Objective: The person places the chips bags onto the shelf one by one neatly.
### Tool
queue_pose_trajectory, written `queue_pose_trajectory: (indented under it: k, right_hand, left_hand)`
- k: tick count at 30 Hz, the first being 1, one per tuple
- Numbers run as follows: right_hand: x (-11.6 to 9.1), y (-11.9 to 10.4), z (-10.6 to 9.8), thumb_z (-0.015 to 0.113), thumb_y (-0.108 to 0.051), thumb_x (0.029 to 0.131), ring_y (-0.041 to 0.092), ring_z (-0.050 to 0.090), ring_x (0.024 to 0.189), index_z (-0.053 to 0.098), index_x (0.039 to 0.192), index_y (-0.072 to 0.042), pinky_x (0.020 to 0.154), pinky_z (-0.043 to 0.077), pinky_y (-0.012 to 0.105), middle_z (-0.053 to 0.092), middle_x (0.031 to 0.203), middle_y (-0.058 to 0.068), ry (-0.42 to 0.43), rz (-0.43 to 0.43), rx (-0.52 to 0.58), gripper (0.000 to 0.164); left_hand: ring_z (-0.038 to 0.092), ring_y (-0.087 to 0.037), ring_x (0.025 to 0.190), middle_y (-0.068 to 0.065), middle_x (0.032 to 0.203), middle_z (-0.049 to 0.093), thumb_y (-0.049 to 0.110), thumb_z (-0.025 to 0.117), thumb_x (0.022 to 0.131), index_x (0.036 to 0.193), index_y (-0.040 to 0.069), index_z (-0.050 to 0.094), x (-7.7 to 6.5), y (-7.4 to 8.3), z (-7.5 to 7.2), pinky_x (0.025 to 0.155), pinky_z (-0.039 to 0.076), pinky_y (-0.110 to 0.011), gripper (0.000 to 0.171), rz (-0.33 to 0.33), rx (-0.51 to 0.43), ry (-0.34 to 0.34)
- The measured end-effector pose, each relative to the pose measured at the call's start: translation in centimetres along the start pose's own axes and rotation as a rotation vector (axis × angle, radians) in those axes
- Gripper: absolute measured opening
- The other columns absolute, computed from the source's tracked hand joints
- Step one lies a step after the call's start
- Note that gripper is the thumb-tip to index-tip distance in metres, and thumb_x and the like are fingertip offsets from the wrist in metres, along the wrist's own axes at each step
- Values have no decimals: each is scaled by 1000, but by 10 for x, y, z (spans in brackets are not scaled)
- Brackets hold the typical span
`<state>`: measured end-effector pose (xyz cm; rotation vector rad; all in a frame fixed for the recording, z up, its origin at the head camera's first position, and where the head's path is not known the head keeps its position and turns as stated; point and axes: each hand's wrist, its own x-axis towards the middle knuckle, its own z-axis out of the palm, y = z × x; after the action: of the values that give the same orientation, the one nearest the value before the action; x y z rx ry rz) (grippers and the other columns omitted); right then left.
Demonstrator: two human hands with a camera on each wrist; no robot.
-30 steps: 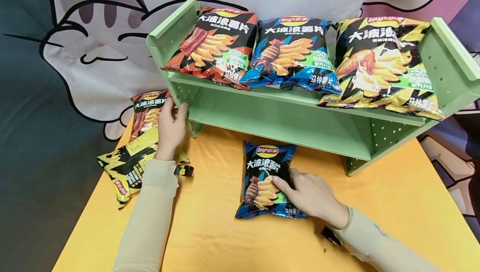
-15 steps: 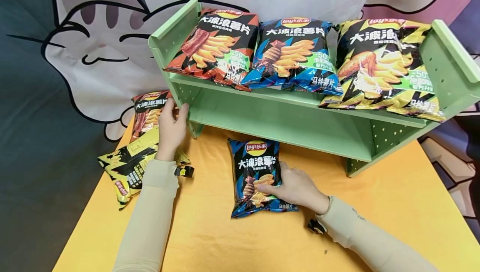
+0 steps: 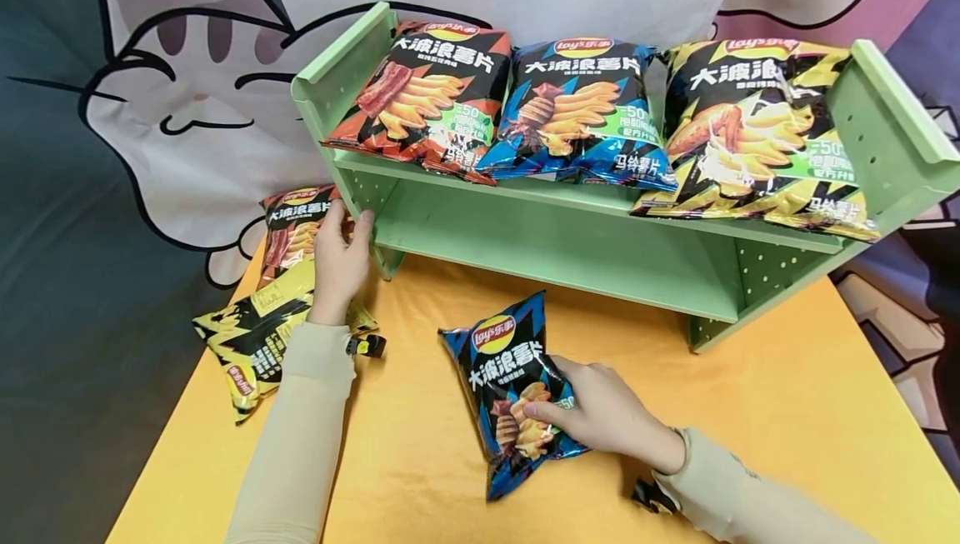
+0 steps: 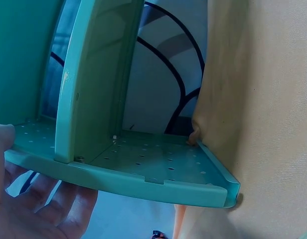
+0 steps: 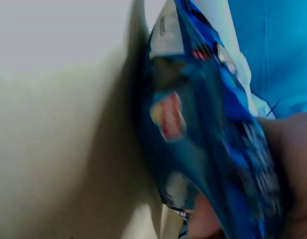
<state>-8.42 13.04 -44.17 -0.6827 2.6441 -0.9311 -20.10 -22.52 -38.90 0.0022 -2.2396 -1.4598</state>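
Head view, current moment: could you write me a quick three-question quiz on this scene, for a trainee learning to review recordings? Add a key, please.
1. Multiple choice: what is the main colour of the held bag in the right-hand grip? A) red B) blue C) yellow
2. True or false: the middle bag on top of the shelf is mainly yellow.
3. Count: how many bags lie off the shelf, to its left in the head view?

Key:
1. B, blue.
2. False; it is mainly blue and black.
3. Two: a red bag and a yellow-and-black bag.
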Motion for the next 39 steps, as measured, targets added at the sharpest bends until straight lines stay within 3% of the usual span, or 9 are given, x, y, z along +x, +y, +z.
queue_pose_trajectory:
  k: [7, 13, 20, 23, 27, 32, 35, 37, 39]
  right_hand:
    - [-19, 0, 5, 74, -35, 97, -12, 37, 51, 71, 101, -34, 55, 41, 12, 63, 75, -24, 221, -270, 31, 5]
    - [-32, -5, -6, 80, -14, 91, -12, 47, 61, 68, 94, -36, 58, 41, 7, 63, 80, -23, 347, -452, 102, 25]
    - [-39, -3, -43, 81, -3, 86, 3, 74, 92, 80, 108, -9, 81, 57, 16, 80, 102, 5, 582, -538, 158, 23]
    - [-39, 1, -62, 81, -5, 86, 0, 73, 98, 82, 103, -4, 84, 56, 14, 80, 100, 11, 703, -493, 121, 17]
    - [-31, 8, -87, 81, -14, 87, -9, 65, 77, 82, 91, -5, 67, 49, 8, 79, 84, 11, 863, -374, -20, 10]
    - [-17, 20, -111, 78, -30, 92, -2, 25, 47, 51, 56, -9, 44, 16, 20, 40, 49, 1, 1063, -160, -275, 50]
    - [-13, 25, -118, 76, -35, 93, 10, 17, 44, 33, 57, -13, 44, 9, 29, 22, 53, 1, 1125, -5, -397, 60]
    - [-12, 28, -121, 75, -39, 94, 21, 24, 39, 45, 64, -8, 41, 10, 33, 29, 52, 6, 1128, 73, -452, 53]
    - [-10, 30, -123, 71, -46, 96, 36, 32, 38, 61, 85, 0, 37, 13, 40, 37, 52, 15, 1117, 153, -495, 48]
  left_hand:
    - [60, -2, 93, -27, 122, 67, 15, 53, 107, 128, -6, 59, 0, 1, -2, 80, 46, -18, 30, 2, 4, 9]
    - [62, -10, 96, -26, 122, 67, 15, 53, 107, 128, -5, 59, 0, 0, -3, 81, 47, -18, 30, 4, 3, 10]
    - [60, -7, 95, -25, 122, 67, 16, 53, 108, 127, -4, 59, 1, -2, -2, 81, 46, -19, 28, 4, 15, 20]
    - [60, -9, 96, -26, 122, 67, 15, 53, 108, 127, -5, 59, 1, -1, -2, 81, 47, -19, 28, 5, 19, 17]
    - [63, -20, 99, -26, 122, 67, 15, 53, 108, 127, -5, 59, 1, -1, -2, 81, 47, -19, 28, 1, 19, 18]
    - [66, -32, 104, -26, 123, 67, 16, 52, 108, 128, -4, 59, -1, -1, -2, 81, 47, -18, 29, -6, 22, 19]
    - [67, -36, 105, -27, 123, 67, 15, 52, 108, 128, -5, 58, -1, 0, -2, 80, 47, -17, 29, -5, 19, 12]
    - [67, -37, 105, -28, 124, 66, 14, 52, 108, 128, -6, 58, 0, 1, -1, 79, 47, -16, 29, -2, 7, 5]
    - [66, -37, 105, -28, 125, 65, 13, 52, 107, 128, -7, 57, 0, 2, 0, 78, 47, -16, 30, 1, 0, -1]
